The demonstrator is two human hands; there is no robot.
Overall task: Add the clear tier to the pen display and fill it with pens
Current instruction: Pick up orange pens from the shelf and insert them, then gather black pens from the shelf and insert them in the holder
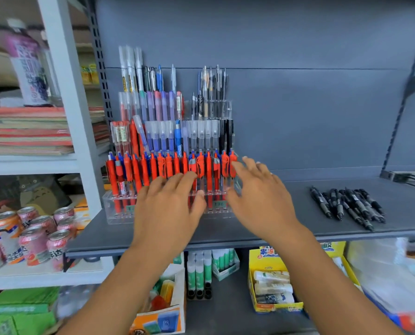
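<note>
- The clear tier (119, 213) stands at the foot of the pen display (167, 131), touching its front, on the grey shelf (216, 226).
- A row of red pens (138, 170) stands upright across it, so both placing and filling look largely done; the hands hide its middle holes.
- The left hand (170, 204) hovers over the tier's front, fingers loosely extended and holding nothing; whether it touches the tier cannot be told.
- The right hand (259, 194) is at the tier's right end, fingers spread, also empty.
- Loose black pens (346, 206) lie well apart to the right; they may be what is left to load.
</note>
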